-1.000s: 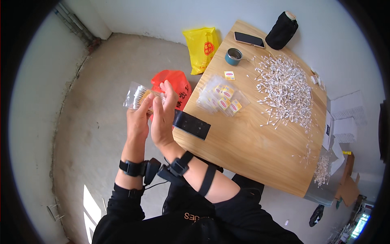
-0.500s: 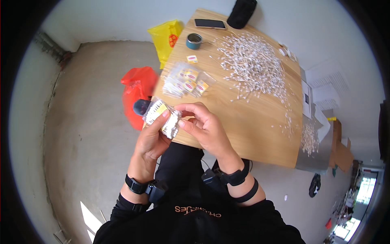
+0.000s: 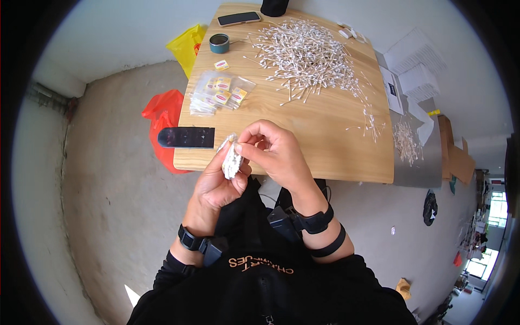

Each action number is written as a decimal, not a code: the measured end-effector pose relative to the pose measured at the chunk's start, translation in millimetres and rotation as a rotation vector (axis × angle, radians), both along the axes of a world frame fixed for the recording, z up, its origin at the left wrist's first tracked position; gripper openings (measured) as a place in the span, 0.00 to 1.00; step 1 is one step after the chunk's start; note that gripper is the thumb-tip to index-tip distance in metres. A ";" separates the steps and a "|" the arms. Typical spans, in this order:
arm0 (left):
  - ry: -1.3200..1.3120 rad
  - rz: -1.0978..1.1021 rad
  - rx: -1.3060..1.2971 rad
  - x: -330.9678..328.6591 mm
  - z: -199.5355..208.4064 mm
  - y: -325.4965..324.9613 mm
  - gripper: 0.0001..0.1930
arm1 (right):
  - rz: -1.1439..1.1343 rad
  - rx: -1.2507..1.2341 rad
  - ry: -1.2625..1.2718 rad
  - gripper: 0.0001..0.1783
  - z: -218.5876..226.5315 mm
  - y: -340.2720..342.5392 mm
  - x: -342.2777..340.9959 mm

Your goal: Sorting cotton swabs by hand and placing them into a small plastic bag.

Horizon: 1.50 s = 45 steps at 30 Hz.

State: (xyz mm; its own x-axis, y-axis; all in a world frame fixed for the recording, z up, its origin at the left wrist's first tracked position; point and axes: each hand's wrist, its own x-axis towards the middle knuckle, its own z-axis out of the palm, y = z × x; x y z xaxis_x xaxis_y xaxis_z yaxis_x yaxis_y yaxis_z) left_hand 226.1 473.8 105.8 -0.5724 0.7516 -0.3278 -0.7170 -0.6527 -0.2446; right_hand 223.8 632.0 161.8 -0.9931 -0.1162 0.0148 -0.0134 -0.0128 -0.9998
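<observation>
A small clear bag packed with cotton swabs (image 3: 232, 166) is held up over the near edge of the wooden table (image 3: 325, 151). My left hand (image 3: 214, 183) wraps round it from the left, thumb against its side. With thumb and forefinger, my right hand (image 3: 275, 156) pinches the bag's upper edge. The bag is seen nearly edge-on, so its opening cannot be made out. Beyond my hands lie flat clear bags (image 3: 201, 104) with yellow-and-white label cards (image 3: 222, 97). A big loose heap of cotton swabs (image 3: 309, 59) covers the table's far part.
On the table's left edge lies a dark flat strip (image 3: 187, 137). A teal round tin (image 3: 219, 44), a phone (image 3: 239, 19) and a single label card (image 3: 221, 65) are farther back. Red (image 3: 165, 111) and yellow (image 3: 187, 47) plastic bags are left of the table. More swabs (image 3: 406, 142) lie on a grey surface.
The swab bag has turned from showing its broad face to nearly edge-on. Both hands stay on it. The view has shifted, and the dark strip now shows in full.
</observation>
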 end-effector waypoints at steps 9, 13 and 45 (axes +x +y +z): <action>0.103 0.059 -0.276 7.1 7.5 -1.8 0.10 | -0.016 0.202 0.274 0.05 14.4 4.6 14.9; 0.267 0.103 -0.447 9.1 10.8 -3.9 0.11 | -0.038 0.125 0.264 0.06 15.4 6.6 17.6; 0.474 0.336 -0.706 6.4 40.9 56.5 0.15 | -0.108 0.013 -0.022 0.18 -11.4 39.0 40.4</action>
State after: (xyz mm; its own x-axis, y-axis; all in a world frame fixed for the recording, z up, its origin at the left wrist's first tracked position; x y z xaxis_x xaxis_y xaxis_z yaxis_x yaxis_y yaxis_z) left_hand 232.6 530.4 146.6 -0.9167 0.2358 -0.3227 -0.3861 -0.7312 0.5625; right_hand 264.3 671.0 150.4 -0.9999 -0.0088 -0.0077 0.0077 0.0010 -1.0000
